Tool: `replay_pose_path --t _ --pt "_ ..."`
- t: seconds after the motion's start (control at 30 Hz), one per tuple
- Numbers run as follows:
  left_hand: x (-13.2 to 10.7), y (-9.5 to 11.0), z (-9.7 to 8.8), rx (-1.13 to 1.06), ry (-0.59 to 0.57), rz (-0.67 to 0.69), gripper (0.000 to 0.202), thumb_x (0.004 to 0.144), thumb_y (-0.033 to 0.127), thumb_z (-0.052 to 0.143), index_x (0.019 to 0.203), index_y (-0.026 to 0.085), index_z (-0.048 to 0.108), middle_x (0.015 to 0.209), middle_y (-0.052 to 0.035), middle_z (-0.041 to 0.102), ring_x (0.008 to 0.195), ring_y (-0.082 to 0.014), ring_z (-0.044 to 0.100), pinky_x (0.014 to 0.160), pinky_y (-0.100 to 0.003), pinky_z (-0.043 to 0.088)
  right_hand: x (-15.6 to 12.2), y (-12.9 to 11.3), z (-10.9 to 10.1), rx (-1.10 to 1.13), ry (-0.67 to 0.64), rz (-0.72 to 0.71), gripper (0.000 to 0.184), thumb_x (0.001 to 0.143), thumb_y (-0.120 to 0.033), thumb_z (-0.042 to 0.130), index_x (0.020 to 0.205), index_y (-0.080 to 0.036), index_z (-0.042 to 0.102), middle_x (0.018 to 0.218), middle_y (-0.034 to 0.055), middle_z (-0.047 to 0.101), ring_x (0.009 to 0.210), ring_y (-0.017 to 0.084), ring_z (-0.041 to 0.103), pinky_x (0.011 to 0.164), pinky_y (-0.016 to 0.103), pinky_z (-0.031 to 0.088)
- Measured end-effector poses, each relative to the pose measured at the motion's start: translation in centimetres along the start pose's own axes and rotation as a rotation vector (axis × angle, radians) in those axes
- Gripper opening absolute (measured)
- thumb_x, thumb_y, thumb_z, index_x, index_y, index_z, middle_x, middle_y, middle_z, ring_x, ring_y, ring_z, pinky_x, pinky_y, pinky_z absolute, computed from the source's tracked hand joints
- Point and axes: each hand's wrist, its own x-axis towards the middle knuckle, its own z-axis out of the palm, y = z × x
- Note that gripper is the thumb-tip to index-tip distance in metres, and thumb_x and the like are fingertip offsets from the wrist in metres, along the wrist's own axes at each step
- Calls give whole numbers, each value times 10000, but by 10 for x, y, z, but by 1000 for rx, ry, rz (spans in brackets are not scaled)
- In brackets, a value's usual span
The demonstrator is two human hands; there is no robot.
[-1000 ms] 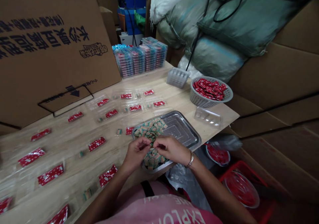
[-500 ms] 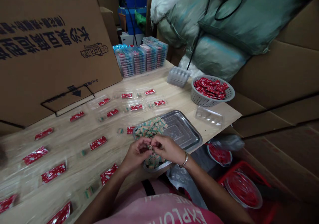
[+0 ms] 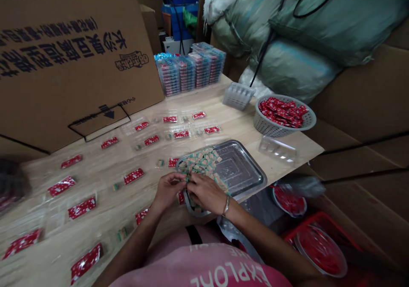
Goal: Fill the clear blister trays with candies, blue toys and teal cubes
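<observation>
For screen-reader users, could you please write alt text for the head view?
Left hand and right hand close together over a grey rectangular metal tray of tan-green pieces, beside clear plastic containers with red sachets on a wooden table.

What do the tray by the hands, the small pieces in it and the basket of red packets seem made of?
Tray: probably stainless steel, shiny, with bright reflections along its rim.
Small pieces: unclear; matte-looking tan and green, perhaps paper or card wrapping.
Basket: likely plastic, dull grey, with a perforated, moulded-looking wall.
</observation>
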Motion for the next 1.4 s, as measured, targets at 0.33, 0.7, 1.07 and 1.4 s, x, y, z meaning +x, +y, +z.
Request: replay_pose_path --t 0.33,0.7,1.07,1.4 --pt "2 -4 1 11 -16 13 220 462 236 771 640 155 672 565 25 638 488 -102 540 512 -219 425 -3 10 9 145 95 -55 110 794 -88 528 788 -182 586 807 40 574 792 170 515 727 280 397" --pt "-15 1 37 -31 32 219 176 632 274 682 786 195 716 743 -12 710 666 -151 620 651 -257 491 -8 3 10 1107 642 526 149 699 -316 588 692 -184 519 607 -32 488 548 109 434 520 220 352" --pt "-19 -5 34 -5 -67 268 256 640 311 716 861 182 720 847 -51 723 777 -188 651 733 -295 520 -7 9 10 1139 601 498 84 666 -260 565 676 -179 543 581 -43 503 525 97 448 510 210 363" --pt "-12 -12 29 -70 -30 216 231 627 294 722 834 190 725 795 -31 730 723 -167 646 711 -277 512 -5 8 12 1160 514 462 93 660 -246 586 657 -184 517 578 -49 498 528 93 459 509 201 377"
